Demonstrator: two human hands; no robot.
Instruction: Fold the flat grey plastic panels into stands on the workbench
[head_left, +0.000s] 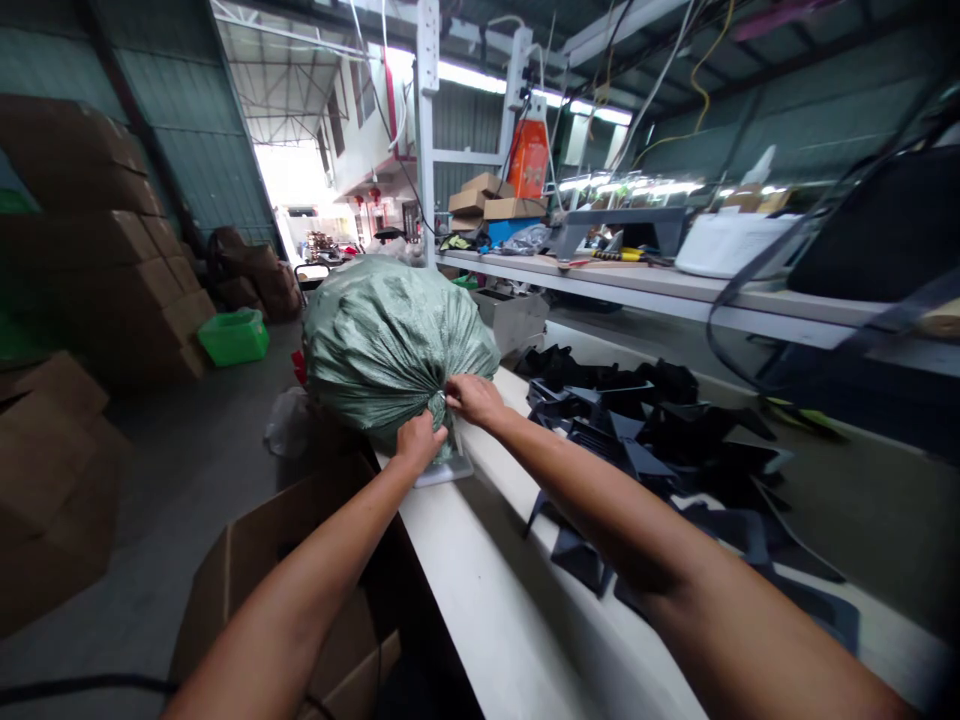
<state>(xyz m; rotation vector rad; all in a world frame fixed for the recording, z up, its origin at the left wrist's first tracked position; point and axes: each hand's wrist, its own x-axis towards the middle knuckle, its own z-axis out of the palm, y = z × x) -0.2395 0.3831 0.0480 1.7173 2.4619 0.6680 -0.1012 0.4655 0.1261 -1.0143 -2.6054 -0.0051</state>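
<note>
A big, full green woven sack (390, 340) lies at the far end of the white table (480, 590), its mouth gathered into a tight, twisted neck facing me. My left hand (420, 440) is closed around the lower part of that neck. On the other side, my right hand (474, 398) pinches a thin pale strip right at the gather; its exact kind is too small to tell. Beneath the sack's loose end sits a flat, clear-edged piece (444, 472) on the table. Many black plastic parts (622, 440) are heaped to the right of my hands.
An open cardboard box (255, 540) stands below the table's left edge. Stacked cartons (97, 250) and a green bin (234, 337) are on the left floor. Along the right runs a raised shelf (637, 285) with a white tub (731, 243) and small boxes.
</note>
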